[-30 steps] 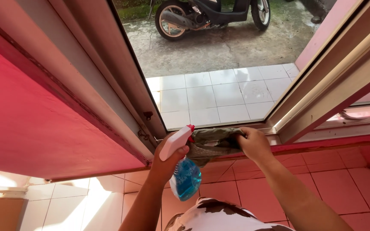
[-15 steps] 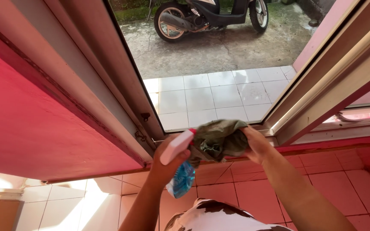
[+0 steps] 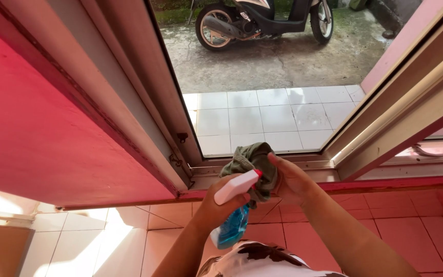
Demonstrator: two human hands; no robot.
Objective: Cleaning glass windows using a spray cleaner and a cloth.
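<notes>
Since the earlier frames, the cloth [image 3: 252, 165] has been lifted off the window sill [image 3: 303, 165] and bunched up, and both hands have been drawn closer together at lower centre of the frame. The cloth, olive green and crumpled, is now held upright just above the sill, clamped in the right hand [image 3: 289, 180], whose fingers are closed around its lower part with the thumb pressed along its side. A spray bottle [image 3: 234, 213] with a white head, red nozzle tip and blue liquid is gripped by the left hand [image 3: 220, 201]; its fingers are wrapped tight around the neck, and the nozzle is pointed at the cloth and almost touches it. Beyond the open window, white floor tiles [image 3: 278, 115] are seen, and a scooter [image 3: 262, 20] is parked at the upper edge. A pink wall [image 3: 42, 133] fills the left of the frame.
</notes>
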